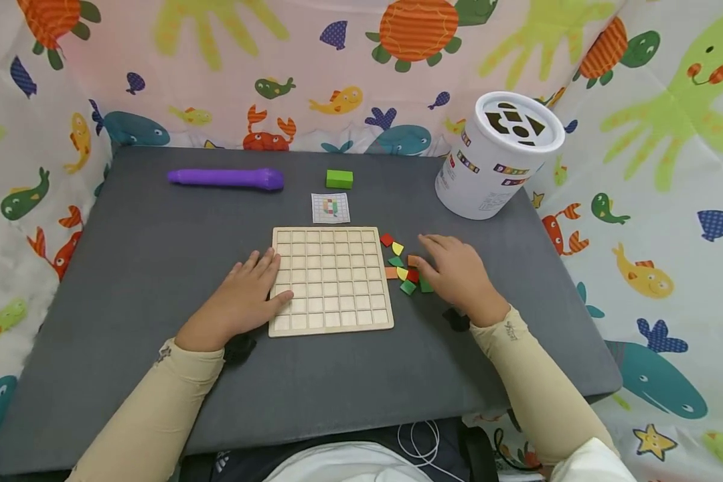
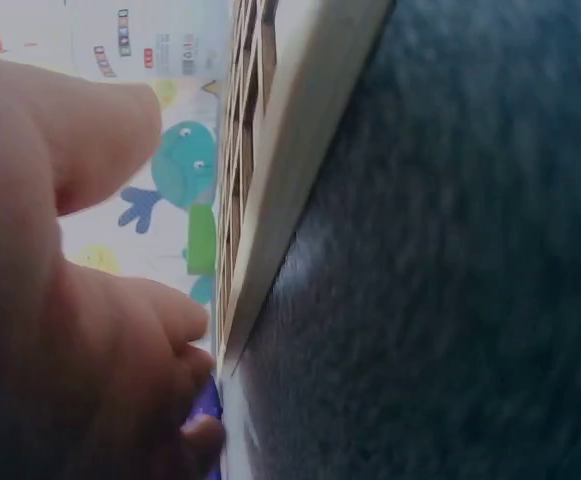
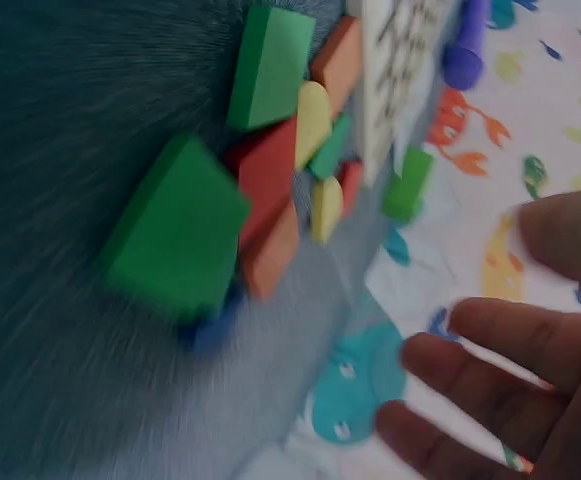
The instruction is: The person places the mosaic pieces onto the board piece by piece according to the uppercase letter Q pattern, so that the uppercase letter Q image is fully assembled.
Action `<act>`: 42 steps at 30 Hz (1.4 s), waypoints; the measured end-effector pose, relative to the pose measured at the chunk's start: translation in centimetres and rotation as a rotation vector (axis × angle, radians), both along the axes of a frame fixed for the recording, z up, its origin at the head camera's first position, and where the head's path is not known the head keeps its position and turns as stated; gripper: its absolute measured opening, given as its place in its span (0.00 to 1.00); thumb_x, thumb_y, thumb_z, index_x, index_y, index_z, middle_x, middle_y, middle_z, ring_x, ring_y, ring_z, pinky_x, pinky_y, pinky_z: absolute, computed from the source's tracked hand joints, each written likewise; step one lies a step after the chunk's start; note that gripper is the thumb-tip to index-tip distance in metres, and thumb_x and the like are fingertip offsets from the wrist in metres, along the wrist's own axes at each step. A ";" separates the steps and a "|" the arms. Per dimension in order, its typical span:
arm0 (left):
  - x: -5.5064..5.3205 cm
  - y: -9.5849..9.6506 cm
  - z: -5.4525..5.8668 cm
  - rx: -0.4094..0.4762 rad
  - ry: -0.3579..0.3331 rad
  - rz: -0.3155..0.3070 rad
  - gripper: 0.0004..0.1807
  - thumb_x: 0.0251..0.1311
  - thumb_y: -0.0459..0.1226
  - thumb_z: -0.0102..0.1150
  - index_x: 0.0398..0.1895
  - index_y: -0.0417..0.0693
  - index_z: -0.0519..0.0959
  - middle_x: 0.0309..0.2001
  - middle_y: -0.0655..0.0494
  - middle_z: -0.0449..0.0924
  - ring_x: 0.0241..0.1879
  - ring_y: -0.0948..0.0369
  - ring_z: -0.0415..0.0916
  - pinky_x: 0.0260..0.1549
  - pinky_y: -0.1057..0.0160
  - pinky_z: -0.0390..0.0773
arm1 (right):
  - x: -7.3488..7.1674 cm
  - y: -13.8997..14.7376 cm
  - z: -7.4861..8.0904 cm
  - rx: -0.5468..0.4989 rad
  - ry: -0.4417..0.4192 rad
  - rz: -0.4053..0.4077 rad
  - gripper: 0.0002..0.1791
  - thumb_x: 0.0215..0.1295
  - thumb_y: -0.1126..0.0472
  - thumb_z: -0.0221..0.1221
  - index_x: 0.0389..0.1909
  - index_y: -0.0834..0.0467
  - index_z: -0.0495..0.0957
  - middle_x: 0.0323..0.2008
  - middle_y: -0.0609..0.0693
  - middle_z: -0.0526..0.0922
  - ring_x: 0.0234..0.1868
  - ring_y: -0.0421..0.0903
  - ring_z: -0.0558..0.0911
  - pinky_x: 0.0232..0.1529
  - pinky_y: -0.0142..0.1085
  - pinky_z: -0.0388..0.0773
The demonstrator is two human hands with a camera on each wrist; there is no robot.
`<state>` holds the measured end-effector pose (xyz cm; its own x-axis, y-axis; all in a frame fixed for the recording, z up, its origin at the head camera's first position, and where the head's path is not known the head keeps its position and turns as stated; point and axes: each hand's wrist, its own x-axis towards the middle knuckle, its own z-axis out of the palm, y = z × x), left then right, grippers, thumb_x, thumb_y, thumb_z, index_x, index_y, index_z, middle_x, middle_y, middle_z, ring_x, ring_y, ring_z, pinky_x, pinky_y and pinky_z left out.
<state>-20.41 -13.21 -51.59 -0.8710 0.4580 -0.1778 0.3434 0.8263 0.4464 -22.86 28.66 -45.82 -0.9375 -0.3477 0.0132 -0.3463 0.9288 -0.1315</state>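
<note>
A square wooden grid board (image 1: 331,321) lies at the middle of the table. My left hand (image 1: 241,298) rests along its left edge, thumb over the lower left cells and fingers reaching up the side; nothing is gripped. Small coloured blocks lie loose by the board's right edge: green (image 3: 175,235), red (image 3: 270,175), orange (image 3: 340,62) and yellow (image 3: 312,122) ones, with a blue piece (image 3: 210,325) behind a green one. Above the right side of this pile is my right hand (image 1: 458,274), fingers extended and apart; its palm side is hidden in the head view.
A small card with a coloured grid pattern (image 1: 330,208) lies behind the board, a light green block (image 1: 339,179) beyond it. A purple stick (image 1: 225,178) lies at the back left. At the back right stands a white tub (image 1: 488,161) with shaped holes in its lid.
</note>
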 end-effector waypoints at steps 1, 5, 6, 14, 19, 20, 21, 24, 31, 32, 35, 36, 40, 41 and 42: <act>0.1 0.0 0.0 -0.012 -0.005 -0.001 0.49 0.81 0.62 0.43 0.87 0.38 0.44 0.86 0.40 0.38 0.84 0.38 0.35 0.78 0.34 0.40 | -0.7 -0.6 -0.3 0.017 -0.009 -0.018 0.31 0.80 0.45 0.60 0.75 0.58 0.76 0.71 0.59 0.77 0.71 0.61 0.75 0.66 0.60 0.74; 0.3 0.3 0.2 -0.050 -0.013 -0.003 0.49 0.81 0.63 0.41 0.87 0.38 0.45 0.86 0.41 0.39 0.84 0.38 0.37 0.78 0.34 0.41 | -2.8 -2.5 -1.6 0.051 -0.074 -0.096 0.20 0.77 0.47 0.64 0.60 0.53 0.88 0.56 0.54 0.87 0.52 0.54 0.86 0.44 0.54 0.85; 0.3 0.3 0.3 -0.061 -0.010 -0.003 0.49 0.81 0.63 0.41 0.87 0.38 0.45 0.86 0.41 0.40 0.84 0.38 0.38 0.78 0.35 0.42 | -3.1 -2.9 -1.9 0.053 -0.091 -0.109 0.18 0.77 0.48 0.64 0.58 0.53 0.89 0.54 0.54 0.87 0.48 0.52 0.86 0.41 0.53 0.85; 0.8 0.3 0.6 -0.107 0.009 0.020 0.49 0.81 0.62 0.44 0.86 0.36 0.46 0.86 0.40 0.41 0.83 0.37 0.40 0.78 0.34 0.44 | -4.4 -4.4 -2.9 0.046 -0.111 -0.158 0.16 0.77 0.52 0.63 0.59 0.52 0.89 0.52 0.52 0.88 0.38 0.48 0.83 0.32 0.47 0.81; 0.8 0.6 0.5 -0.134 0.019 0.024 0.50 0.80 0.63 0.43 0.87 0.37 0.45 0.86 0.41 0.41 0.83 0.38 0.40 0.78 0.34 0.45 | -4.4 -4.0 -3.1 0.004 -0.082 -0.076 0.20 0.74 0.66 0.58 0.63 0.53 0.87 0.56 0.53 0.86 0.44 0.52 0.84 0.35 0.50 0.83; 0.8 0.6 0.5 -0.135 0.021 0.025 0.50 0.80 0.63 0.44 0.87 0.37 0.46 0.86 0.40 0.41 0.83 0.38 0.41 0.77 0.34 0.45 | -4.5 -4.0 -3.1 0.000 -0.074 -0.052 0.21 0.74 0.68 0.58 0.63 0.53 0.87 0.57 0.53 0.86 0.46 0.53 0.84 0.36 0.51 0.84; 0.8 0.5 0.5 -0.136 0.023 0.025 0.50 0.80 0.63 0.44 0.87 0.37 0.46 0.86 0.40 0.41 0.83 0.38 0.41 0.77 0.34 0.45 | -4.5 -3.9 -3.1 0.000 -0.064 -0.031 0.21 0.73 0.69 0.58 0.62 0.53 0.87 0.57 0.53 0.86 0.47 0.53 0.85 0.37 0.52 0.84; 0.8 0.5 0.6 -0.134 0.030 0.027 0.50 0.80 0.63 0.45 0.86 0.36 0.47 0.86 0.40 0.42 0.83 0.38 0.41 0.77 0.34 0.46 | -4.4 -3.9 -3.2 0.014 -0.037 0.010 0.19 0.73 0.70 0.59 0.58 0.53 0.89 0.54 0.53 0.88 0.46 0.54 0.86 0.36 0.52 0.85; 0.8 0.4 0.3 -0.132 0.016 0.032 0.50 0.80 0.63 0.45 0.87 0.36 0.46 0.86 0.40 0.41 0.83 0.37 0.40 0.77 0.34 0.45 | -4.2 -3.9 -2.8 0.051 -0.047 -0.005 0.19 0.69 0.69 0.60 0.54 0.51 0.91 0.36 0.48 0.85 0.30 0.48 0.77 0.24 0.43 0.73; 0.8 0.3 0.3 -0.131 0.014 0.032 0.50 0.80 0.63 0.45 0.87 0.36 0.46 0.86 0.40 0.41 0.83 0.37 0.40 0.77 0.34 0.45 | -4.2 -3.9 -2.8 0.056 -0.053 -0.010 0.19 0.68 0.68 0.60 0.54 0.51 0.91 0.35 0.48 0.84 0.30 0.48 0.77 0.24 0.43 0.72; 0.8 0.4 0.3 -0.122 0.016 0.030 0.51 0.79 0.63 0.46 0.86 0.36 0.47 0.86 0.40 0.41 0.83 0.37 0.41 0.77 0.34 0.46 | -4.1 -3.6 -2.7 0.076 -0.049 -0.020 0.16 0.69 0.65 0.62 0.53 0.51 0.91 0.39 0.50 0.85 0.33 0.48 0.80 0.27 0.46 0.78; 0.9 0.4 0.4 -0.120 0.017 0.029 0.51 0.79 0.63 0.46 0.86 0.36 0.47 0.86 0.39 0.42 0.83 0.37 0.41 0.77 0.33 0.46 | -4.1 -3.6 -2.8 0.078 -0.047 -0.025 0.15 0.70 0.64 0.63 0.52 0.51 0.91 0.39 0.50 0.85 0.34 0.49 0.81 0.27 0.47 0.79; 0.8 0.5 0.5 -0.130 0.015 0.023 0.51 0.79 0.63 0.46 0.86 0.35 0.46 0.86 0.39 0.42 0.83 0.36 0.41 0.77 0.33 0.46 | -4.1 -3.4 -2.7 0.081 -0.052 -0.047 0.13 0.72 0.54 0.68 0.53 0.51 0.91 0.42 0.50 0.85 0.37 0.49 0.83 0.31 0.49 0.82; 0.8 0.5 0.6 -0.133 0.017 0.021 0.51 0.79 0.63 0.45 0.86 0.35 0.46 0.86 0.39 0.42 0.83 0.36 0.41 0.77 0.33 0.46 | -4.1 -3.4 -2.8 0.081 -0.053 -0.053 0.13 0.73 0.52 0.68 0.53 0.51 0.91 0.42 0.50 0.85 0.37 0.49 0.83 0.31 0.48 0.83; 0.8 0.6 0.6 -0.137 0.016 0.020 0.51 0.80 0.64 0.45 0.86 0.36 0.46 0.86 0.39 0.41 0.83 0.36 0.40 0.77 0.33 0.45 | -4.1 -3.4 -2.8 0.080 -0.054 -0.059 0.13 0.73 0.51 0.68 0.53 0.51 0.91 0.42 0.50 0.86 0.37 0.48 0.83 0.31 0.48 0.83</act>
<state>-19.66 -12.66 -51.01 -0.8829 0.4131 -0.2233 0.3326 0.8858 0.3236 -26.94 25.26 -48.65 -0.9550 -0.2897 -0.0632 -0.2851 0.9557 -0.0728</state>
